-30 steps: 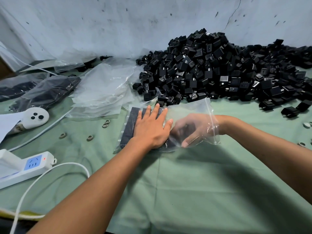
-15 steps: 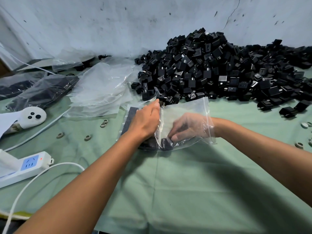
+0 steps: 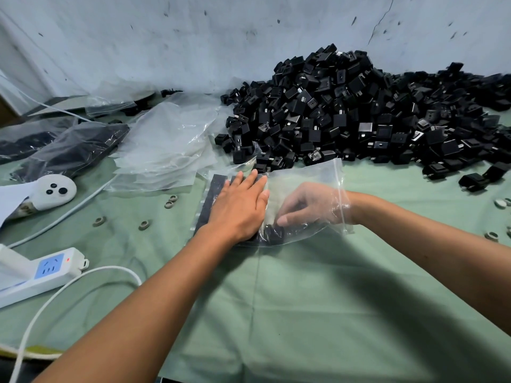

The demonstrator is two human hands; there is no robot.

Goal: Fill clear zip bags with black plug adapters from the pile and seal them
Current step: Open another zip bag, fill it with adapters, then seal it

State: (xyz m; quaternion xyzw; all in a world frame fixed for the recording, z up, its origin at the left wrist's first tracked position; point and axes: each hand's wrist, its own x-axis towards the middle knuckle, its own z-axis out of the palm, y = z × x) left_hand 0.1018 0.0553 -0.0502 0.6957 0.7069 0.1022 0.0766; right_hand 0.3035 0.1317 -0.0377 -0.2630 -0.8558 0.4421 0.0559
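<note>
Where green cloth (image 3: 318, 299) covers the table, a pile (image 3: 359, 114) (black adapters) meets a scuffed wall (image 3: 193, 37).

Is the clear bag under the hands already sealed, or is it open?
Open. The right hand is inside the zip bag through its mouth, touching adapters there.

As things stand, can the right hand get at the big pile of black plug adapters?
Probably not directly. The right hand is wrist-deep inside the clear zip bag, fingers on adapters at its bottom. It would have to withdraw first; past the bag mouth, the green cloth toward the big pile of black plug adapters looks unobstructed.
</note>
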